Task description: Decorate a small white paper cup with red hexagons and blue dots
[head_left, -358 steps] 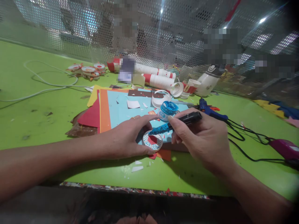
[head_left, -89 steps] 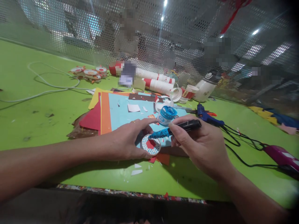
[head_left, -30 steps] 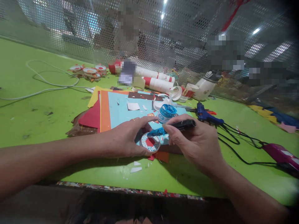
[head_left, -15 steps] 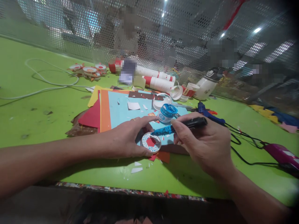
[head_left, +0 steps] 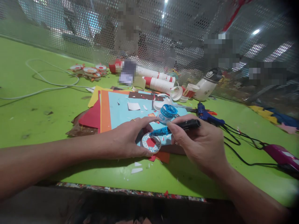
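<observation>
My left hand [head_left: 123, 138] is closed round the side of a small white paper disc [head_left: 150, 143], thumb at its near edge. The disc's face bears a red hexagon in the middle and blue dots around it. In my right hand [head_left: 203, 144] is a black marker pen [head_left: 190, 124], its front end coated in thick blue paint. The pen's tip is at the disc's upper edge; whether it touches cannot be made out. Just beyond the disc stands an open jar of blue paint [head_left: 166, 116], near my left fingertips.
Light blue paper [head_left: 119, 113] lies under the jar with white scraps. Stacked paper cups [head_left: 157, 84], a white kettle-like container [head_left: 205, 85] and decorated discs [head_left: 90, 71] stand farther back. At right are a blue glue gun [head_left: 207, 115] and black cords. A perforated screen [head_left: 151, 40] borders the table.
My right hand and the marker pen have shifted slightly left, bringing the painted tip along the disc's upper edge. My left hand and the disc stay nearly where they were.
</observation>
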The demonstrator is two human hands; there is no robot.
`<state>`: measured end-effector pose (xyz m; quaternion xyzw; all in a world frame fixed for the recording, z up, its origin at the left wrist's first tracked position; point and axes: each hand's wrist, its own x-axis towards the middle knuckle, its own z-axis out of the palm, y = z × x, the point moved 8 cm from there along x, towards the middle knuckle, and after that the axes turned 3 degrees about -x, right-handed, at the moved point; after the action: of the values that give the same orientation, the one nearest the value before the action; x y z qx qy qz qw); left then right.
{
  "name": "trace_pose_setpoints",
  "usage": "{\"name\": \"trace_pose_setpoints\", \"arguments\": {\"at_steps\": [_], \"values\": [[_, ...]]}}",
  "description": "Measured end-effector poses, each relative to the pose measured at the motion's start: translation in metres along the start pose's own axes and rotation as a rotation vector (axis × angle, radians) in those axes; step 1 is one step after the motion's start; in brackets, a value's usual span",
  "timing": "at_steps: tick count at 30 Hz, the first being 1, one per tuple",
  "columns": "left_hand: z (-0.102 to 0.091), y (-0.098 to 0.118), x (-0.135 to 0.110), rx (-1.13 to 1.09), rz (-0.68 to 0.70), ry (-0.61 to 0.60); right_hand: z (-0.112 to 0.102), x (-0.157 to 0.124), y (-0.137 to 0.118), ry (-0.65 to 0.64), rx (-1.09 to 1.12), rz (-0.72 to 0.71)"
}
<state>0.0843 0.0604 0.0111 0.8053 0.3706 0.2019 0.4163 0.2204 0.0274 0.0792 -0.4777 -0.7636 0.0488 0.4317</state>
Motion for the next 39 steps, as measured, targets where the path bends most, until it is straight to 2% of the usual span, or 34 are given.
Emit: {"name": "trace_pose_setpoints", "arguments": {"at_steps": [16,30,32,37,39], "values": [[0.000,0.000,0.000,-0.014,-0.013,0.004,0.002,-0.001,0.002,0.002,0.028,0.006],[0.000,-0.004,0.002,0.010,0.010,0.030,0.009,-0.002,0.012,0.005,0.183,0.074],[0.000,-0.005,0.001,0.007,0.012,0.027,0.006,-0.002,0.012,0.028,0.200,0.088],[-0.001,-0.002,0.001,0.005,0.019,0.032,-0.013,-0.002,0.007,0.183,0.195,0.113],[-0.001,0.000,0.001,0.005,0.018,0.027,-0.015,-0.002,0.005,0.192,0.163,0.106]]}}
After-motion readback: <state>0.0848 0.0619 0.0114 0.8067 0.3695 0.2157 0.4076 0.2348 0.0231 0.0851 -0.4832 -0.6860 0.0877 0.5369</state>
